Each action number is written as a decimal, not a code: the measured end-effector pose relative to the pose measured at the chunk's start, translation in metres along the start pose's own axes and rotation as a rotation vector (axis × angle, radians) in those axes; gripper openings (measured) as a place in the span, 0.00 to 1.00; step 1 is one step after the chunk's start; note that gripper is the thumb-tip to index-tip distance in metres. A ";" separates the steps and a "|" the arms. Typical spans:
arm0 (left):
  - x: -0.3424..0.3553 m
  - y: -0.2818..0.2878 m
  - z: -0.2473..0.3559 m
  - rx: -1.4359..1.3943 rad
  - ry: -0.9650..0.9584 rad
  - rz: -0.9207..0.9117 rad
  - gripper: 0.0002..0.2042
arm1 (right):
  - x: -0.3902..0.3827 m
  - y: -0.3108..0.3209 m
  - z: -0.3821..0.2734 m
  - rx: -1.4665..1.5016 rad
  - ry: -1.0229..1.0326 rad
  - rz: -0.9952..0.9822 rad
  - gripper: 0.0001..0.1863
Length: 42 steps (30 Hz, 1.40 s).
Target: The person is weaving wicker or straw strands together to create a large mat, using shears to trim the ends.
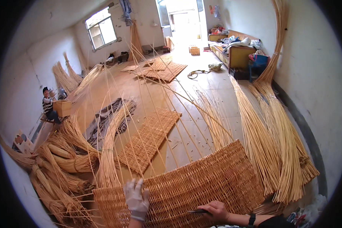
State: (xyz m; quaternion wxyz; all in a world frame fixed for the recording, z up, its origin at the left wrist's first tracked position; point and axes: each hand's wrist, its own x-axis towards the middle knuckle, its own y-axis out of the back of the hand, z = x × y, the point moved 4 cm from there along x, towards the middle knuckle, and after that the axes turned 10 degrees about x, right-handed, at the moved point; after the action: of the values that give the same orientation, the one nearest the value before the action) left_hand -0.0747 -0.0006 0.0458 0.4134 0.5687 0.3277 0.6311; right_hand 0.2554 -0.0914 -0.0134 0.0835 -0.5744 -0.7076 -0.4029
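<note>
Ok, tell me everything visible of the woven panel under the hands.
The panel is a broad, roughly rectangular sheet, closely woven from brown, cane-like strands. Long rods project past its far edge. It slants across the foreground, its near edge partly out of view. The gloved left hand touches it; the right hand, holding a dark tool, is over it.

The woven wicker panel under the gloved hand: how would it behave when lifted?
The woven wicker panel is probably fairly stiff, given its tight weave. Thin rods suggest it is light for its size. Its long unwoven stakes would likely sway.
</note>
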 end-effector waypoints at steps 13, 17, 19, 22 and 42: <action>0.028 -0.035 -0.016 0.076 0.072 -0.099 0.25 | 0.017 0.000 -0.014 0.013 -0.003 0.036 0.18; 0.029 -0.038 -0.013 0.104 0.064 -0.048 0.24 | 0.011 0.003 -0.012 0.023 -0.045 0.003 0.19; 0.034 -0.040 -0.004 0.100 0.003 -0.090 0.24 | 0.009 0.006 -0.013 0.032 -0.045 -0.002 0.19; 0.030 -0.042 -0.013 0.102 0.008 -0.061 0.24 | 0.016 0.007 -0.020 0.040 -0.072 0.008 0.20; 0.030 -0.045 -0.012 0.069 0.047 -0.086 0.23 | 0.023 0.007 -0.016 0.010 -0.092 0.024 0.19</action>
State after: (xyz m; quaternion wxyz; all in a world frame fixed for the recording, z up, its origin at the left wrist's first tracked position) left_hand -0.0801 0.0464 0.0179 0.4126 0.5530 0.3831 0.6141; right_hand 0.2480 -0.0850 0.0140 0.0583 -0.6003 -0.7058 -0.3715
